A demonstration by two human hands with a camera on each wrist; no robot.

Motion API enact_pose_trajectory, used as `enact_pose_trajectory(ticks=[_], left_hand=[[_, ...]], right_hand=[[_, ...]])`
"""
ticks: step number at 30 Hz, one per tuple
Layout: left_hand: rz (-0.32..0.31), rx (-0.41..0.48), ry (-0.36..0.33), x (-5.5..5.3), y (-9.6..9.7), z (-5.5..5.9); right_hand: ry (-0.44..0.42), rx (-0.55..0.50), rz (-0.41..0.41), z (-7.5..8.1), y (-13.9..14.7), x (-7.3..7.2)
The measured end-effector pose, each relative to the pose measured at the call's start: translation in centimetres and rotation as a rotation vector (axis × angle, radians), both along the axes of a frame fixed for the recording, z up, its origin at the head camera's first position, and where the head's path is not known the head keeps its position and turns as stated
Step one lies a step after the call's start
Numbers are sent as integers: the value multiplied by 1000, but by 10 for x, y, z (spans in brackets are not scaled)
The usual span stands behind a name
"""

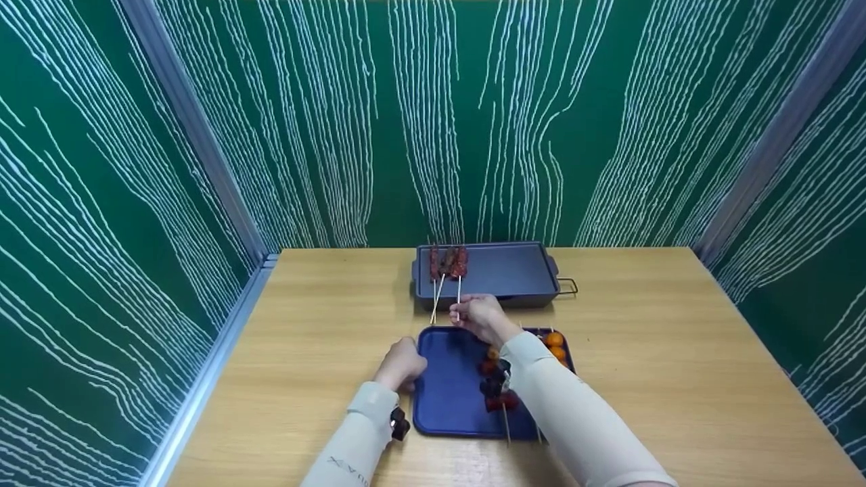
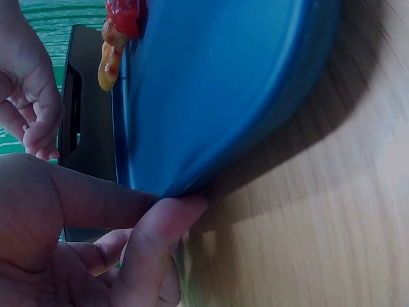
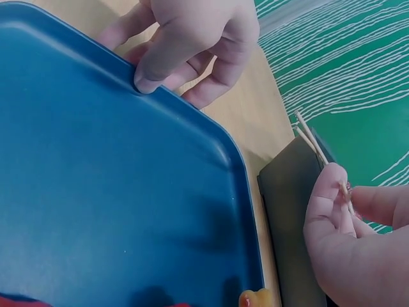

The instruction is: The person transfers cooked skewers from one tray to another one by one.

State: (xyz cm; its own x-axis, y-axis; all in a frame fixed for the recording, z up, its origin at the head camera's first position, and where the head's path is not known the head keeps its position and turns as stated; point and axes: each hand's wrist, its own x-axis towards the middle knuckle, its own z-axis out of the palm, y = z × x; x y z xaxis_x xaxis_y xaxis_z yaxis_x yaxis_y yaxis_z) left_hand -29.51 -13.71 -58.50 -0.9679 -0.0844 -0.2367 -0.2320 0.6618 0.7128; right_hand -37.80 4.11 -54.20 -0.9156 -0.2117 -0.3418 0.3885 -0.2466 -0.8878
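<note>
My left hand pinches the left rim of a blue tray, thumb over the edge in the right wrist view. Between the thumb and fingers of my right hand is the bare stick of a meat skewer, whose reddish chunks lie on a dark grill pan behind the tray. Beside it on the pan's left side lie other meat skewers, their sticks poking out over the front edge. In the right wrist view the stick shows at my right fingertips.
On the tray's right part, partly hidden under my right forearm, lie a skewer with red and dark pieces and one with orange balls. A wire handle sticks out at the pan's right. Green walls with white lines enclose the wooden table.
</note>
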Motion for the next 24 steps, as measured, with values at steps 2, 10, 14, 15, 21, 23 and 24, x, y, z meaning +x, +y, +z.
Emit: enact_pose_trajectory(ticks=[2,10,14,15,21,23,24], left_hand=[[1,6,6,0,0,0],[-4,30,-2,-10,-4,-11],[-21,13,-1,-27,-9,-40],[-22,8,-4,-30,-10,-44],[-19,17,-15,-38,-12,-58],[-19,17,0,-39,-13,-62],[-20,9,3,-39,-13,-63]], right_hand=[[1,7,6,0,1,-1],[-1,6,33,4,4,-3],[11,29,44,6,6,-3],[14,33,46,7,6,-2],[17,49,66,14,8,2],[11,60,65,16,10,3],[6,66,65,18,10,3]])
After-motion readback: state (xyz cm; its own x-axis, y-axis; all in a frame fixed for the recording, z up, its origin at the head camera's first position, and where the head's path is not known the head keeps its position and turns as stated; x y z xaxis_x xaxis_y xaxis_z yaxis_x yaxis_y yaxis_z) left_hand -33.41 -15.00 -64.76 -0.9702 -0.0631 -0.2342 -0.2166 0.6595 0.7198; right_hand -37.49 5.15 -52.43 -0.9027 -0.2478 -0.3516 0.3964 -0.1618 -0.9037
